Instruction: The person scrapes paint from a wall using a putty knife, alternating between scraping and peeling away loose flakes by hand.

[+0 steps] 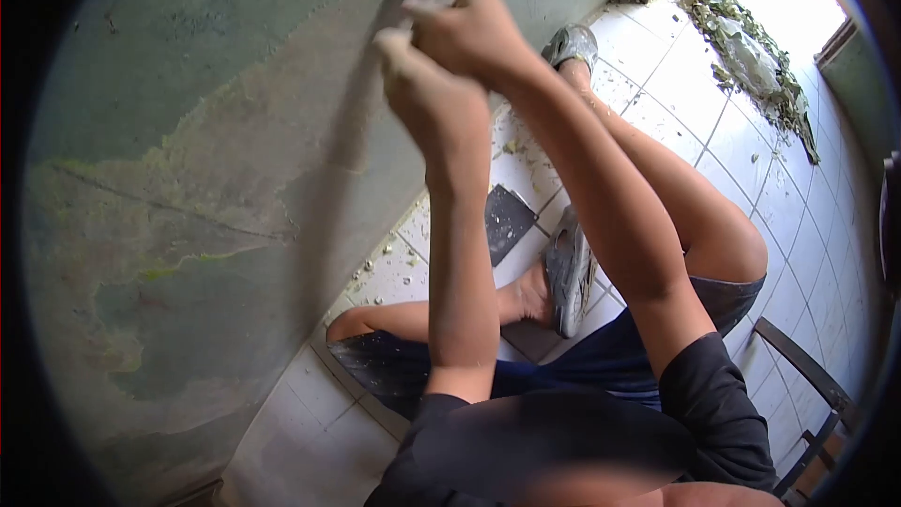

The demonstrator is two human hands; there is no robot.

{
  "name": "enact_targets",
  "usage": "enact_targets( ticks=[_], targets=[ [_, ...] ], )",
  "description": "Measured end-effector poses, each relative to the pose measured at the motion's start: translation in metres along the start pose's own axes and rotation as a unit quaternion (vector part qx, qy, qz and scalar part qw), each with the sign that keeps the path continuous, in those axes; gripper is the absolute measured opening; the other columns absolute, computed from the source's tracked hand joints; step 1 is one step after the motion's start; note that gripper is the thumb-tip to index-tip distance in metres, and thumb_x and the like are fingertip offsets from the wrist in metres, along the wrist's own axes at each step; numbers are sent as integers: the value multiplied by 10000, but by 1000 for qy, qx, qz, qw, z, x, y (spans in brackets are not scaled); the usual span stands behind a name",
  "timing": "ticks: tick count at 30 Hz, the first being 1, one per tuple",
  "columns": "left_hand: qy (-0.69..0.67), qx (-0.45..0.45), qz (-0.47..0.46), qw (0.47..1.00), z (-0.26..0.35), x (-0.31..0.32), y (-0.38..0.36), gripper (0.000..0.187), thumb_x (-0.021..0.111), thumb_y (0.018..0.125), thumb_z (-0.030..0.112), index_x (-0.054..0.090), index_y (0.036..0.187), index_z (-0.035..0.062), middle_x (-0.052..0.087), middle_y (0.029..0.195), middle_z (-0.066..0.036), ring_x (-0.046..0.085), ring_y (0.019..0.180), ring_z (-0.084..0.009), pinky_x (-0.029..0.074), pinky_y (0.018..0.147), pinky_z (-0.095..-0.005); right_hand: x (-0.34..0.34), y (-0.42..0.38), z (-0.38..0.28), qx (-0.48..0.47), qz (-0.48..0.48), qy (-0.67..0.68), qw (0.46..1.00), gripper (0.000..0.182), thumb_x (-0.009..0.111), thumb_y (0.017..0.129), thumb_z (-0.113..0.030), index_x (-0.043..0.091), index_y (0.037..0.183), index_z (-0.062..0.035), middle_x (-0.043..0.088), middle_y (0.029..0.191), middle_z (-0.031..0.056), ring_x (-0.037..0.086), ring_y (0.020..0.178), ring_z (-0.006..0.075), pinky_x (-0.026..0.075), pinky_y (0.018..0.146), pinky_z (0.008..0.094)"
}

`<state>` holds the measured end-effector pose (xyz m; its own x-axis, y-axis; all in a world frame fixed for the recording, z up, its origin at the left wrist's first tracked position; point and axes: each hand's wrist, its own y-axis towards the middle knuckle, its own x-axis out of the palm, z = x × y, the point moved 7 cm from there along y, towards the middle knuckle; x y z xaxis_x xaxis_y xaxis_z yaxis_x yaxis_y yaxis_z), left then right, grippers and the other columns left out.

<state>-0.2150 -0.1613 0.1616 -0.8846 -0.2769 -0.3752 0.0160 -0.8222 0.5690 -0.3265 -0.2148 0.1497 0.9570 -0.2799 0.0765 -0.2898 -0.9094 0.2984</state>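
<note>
Both of my arms reach up to the green wall (225, 122), whose paint is patchy and peeled. My left hand (418, 80) is closed, its fingers curled near the wall surface; what it holds, if anything, is too blurred to name. Just above and to the right, my right hand (465, 23) is also closed, with the thumb and fingers pinched around something thin and pale that I cannot make out. The two hands nearly touch. A dark shadow of the arms falls down the wall beside them.
White floor tiles (657, 99) carry scattered paint chips. A dark square piece (508, 223) lies beside my shoe (566, 272). Debris with a clear plastic bag (748, 56) lies near the bright doorway. A dark chair (802, 366) stands at the lower right.
</note>
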Motion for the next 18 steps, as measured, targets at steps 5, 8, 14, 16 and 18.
enact_targets(
  ticks=[5,8,14,16,18],
  targets=[
    [17,-41,48,998,11,-21,-24,263,671,898,21,516,1097,-51,683,1056,-301,712,1008,-425,538,870,-479,12,-19,-9,-71,-41,-86,993,524,689,939,-180,609,1400,57,734,1165,298,732,1104,320,547,952,392],
    [40,-5,48,998,8,-18,-20,220,639,912,2,507,1076,-61,685,1042,-283,715,991,-415,543,856,-472,11,-17,-13,-109,-30,-101,988,607,730,978,-205,529,1472,85,750,1005,142,650,863,117,553,760,291],
    [46,-5,37,998,19,-25,-21,198,609,898,-40,458,1021,-71,598,1010,-311,648,949,-472,510,843,-537,17,-14,-9,-157,-34,-101,982,598,733,921,-188,568,1403,123,736,1117,312,748,902,229,605,763,361],
    [22,-19,32,999,18,-18,-17,205,617,905,-32,461,1033,-74,599,1018,-310,649,931,-452,513,844,-520,14,-14,-26,-222,-19,-178,958,595,739,913,-205,583,1380,130,732,1137,319,760,974,293,596,848,380],
    [-27,20,18,999,11,2,1,246,654,907,3,467,1045,-77,607,1023,-298,652,922,-422,516,844,-505,-3,2,-13,8,-14,-53,998,578,740,909,-215,605,1372,104,717,1195,314,732,1107,362,557,967,397]
  ],
)
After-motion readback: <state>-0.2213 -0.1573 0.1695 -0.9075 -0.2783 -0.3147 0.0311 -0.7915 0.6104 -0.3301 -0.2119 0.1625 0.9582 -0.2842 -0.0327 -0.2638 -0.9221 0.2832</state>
